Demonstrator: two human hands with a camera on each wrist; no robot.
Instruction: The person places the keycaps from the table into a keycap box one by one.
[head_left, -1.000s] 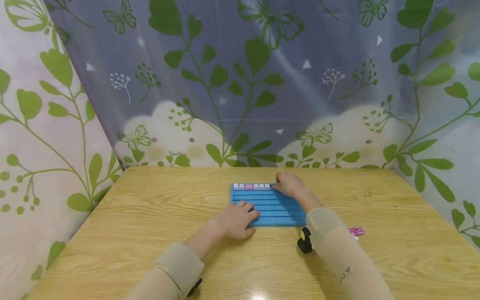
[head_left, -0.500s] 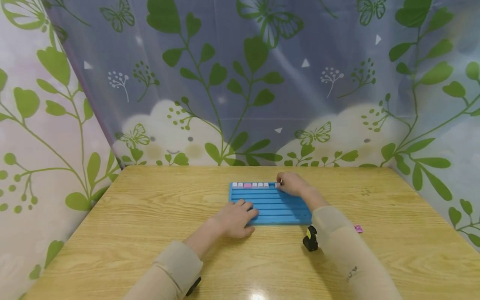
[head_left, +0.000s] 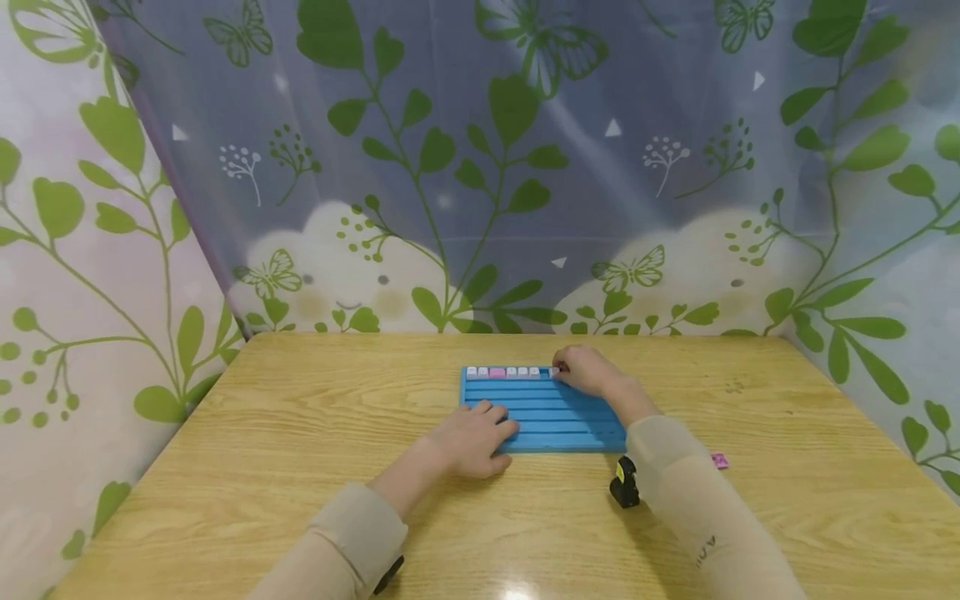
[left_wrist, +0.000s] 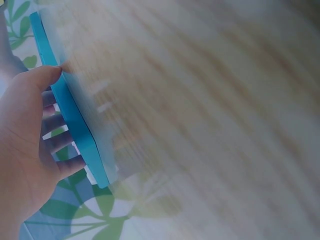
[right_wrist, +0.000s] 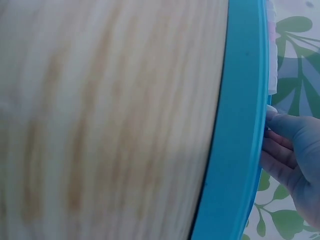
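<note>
A blue board (head_left: 558,417) with raised ridges lies on the table. Along its back ridge, at the left, runs a row of small white tiles (head_left: 522,372) with one wider pink tile (head_left: 497,373) among them. My left hand (head_left: 474,440) rests over the board's front left part, its fingers extended across the top and the thumb against the front edge in the left wrist view. At the back ridge, my right hand (head_left: 588,372) pinches a single white tile (head_left: 554,372) between thumb and fingers, a short gap to the right of the row. The other right fingers hang past the board's edge.
A small bright pink piece (head_left: 720,461) lies on the wooden table (head_left: 322,400) by the right sleeve, partly hidden by it. Black wrist cameras, such as the right one (head_left: 624,483), hang below the cuffs. A patterned curtain (head_left: 420,167) hangs behind the table.
My right hand has shifted slightly right along the back ridge, and the white tile at its fingertips now shows apart from the row. The left hand stays put.
</note>
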